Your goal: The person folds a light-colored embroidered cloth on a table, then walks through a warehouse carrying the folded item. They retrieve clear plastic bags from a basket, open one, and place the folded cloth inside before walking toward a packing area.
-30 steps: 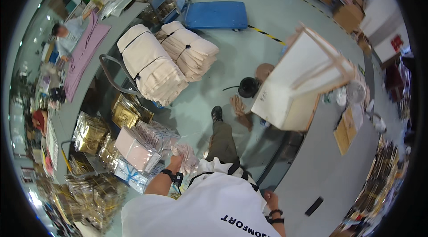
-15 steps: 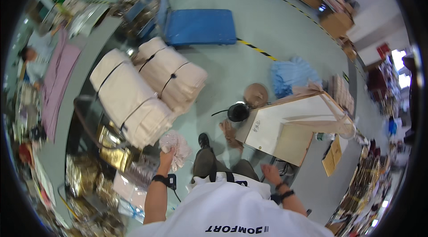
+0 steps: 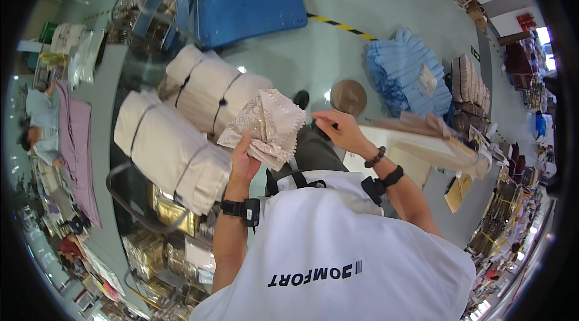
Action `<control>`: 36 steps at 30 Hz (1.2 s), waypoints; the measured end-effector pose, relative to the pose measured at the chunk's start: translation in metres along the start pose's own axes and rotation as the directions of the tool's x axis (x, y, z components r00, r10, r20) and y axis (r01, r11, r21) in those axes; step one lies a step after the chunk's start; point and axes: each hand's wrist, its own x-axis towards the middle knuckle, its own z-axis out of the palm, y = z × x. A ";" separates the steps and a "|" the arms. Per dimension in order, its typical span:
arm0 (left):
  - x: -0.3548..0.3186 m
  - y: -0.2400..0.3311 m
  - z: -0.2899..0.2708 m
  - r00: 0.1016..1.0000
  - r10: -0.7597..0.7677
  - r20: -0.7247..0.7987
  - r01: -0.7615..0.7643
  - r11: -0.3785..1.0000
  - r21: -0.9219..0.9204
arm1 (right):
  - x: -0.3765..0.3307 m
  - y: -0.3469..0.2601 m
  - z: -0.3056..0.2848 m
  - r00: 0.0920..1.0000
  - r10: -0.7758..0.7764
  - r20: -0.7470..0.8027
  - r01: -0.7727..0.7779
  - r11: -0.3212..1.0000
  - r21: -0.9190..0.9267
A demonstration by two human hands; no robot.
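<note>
Lace-edged cloths (image 3: pixel 265 128), earlier held low, now raised, pinched by left hand (image 3: pixel 244 161).

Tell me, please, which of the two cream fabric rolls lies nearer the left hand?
The upper roll, beside the blue cart; the lower roll lies farther left of the left hand, which holds lace cloth.
</note>
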 end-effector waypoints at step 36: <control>0.805 -0.136 0.649 0.385 -0.893 0.235 0.425 0.397 0.814 | 0.383 0.217 -0.619 0.342 0.640 -0.688 -0.158 0.761 0.630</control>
